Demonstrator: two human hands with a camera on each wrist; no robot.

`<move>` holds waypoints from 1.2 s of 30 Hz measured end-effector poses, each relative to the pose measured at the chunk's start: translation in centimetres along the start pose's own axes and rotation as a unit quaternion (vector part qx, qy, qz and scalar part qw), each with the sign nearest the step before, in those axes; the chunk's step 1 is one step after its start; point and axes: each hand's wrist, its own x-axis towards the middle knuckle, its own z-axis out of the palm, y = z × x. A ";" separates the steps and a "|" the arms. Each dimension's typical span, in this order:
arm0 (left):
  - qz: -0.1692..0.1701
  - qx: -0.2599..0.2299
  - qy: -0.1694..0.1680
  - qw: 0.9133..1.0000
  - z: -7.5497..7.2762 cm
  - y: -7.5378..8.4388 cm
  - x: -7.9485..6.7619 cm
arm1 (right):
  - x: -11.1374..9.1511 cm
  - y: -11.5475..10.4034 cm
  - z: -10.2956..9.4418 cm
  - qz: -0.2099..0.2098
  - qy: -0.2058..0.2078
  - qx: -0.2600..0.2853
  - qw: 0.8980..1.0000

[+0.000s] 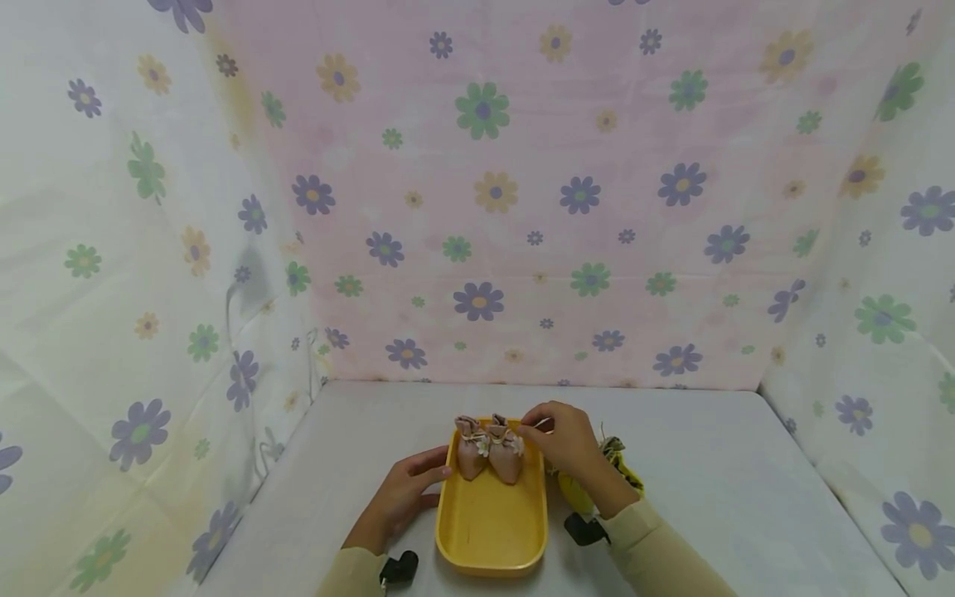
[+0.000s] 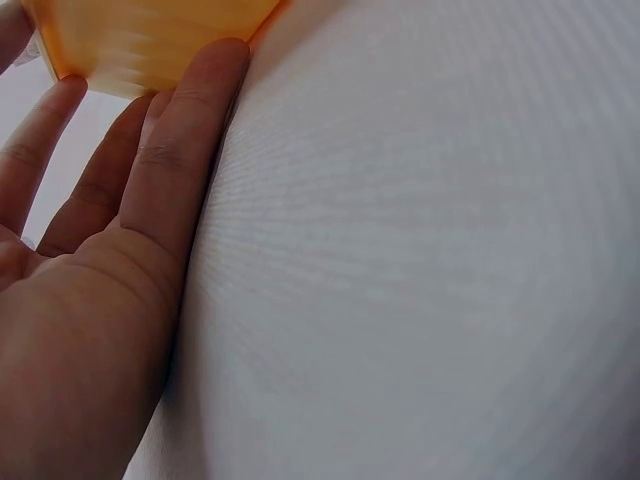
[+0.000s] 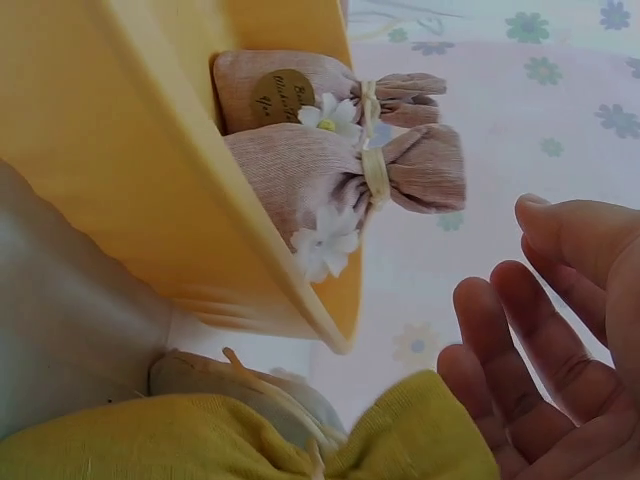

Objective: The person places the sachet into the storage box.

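Two small pink cloth sachets, a left one [image 1: 470, 449] and a right one [image 1: 505, 454], stand side by side at the far end of a yellow tray [image 1: 492, 531]. Cream ties and white flowers show at their necks. My left hand [image 1: 406, 491] touches the tray's left side, its fingers extended against the outer wall in the left wrist view. My right hand [image 1: 565, 439] hovers just right of the right sachet's top, holding nothing. In the right wrist view, a gap separates its loosely bent fingers [image 3: 515, 345] from the sachets.
A yellow cloth pouch [image 3: 400, 435] lies right of the tray, partly behind my right forearm. Beside it is a greyish pouch [image 3: 230, 385], partly hidden. The white table [image 1: 716, 473] is bordered by flower-patterned curtains [image 1: 537, 207] at the back and sides.
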 end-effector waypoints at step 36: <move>-0.002 -0.008 0.002 1.000 0.1 0.2 -0.1 | -6.8 3.7 -4.0 -0.051 0.140 -0.090 0.985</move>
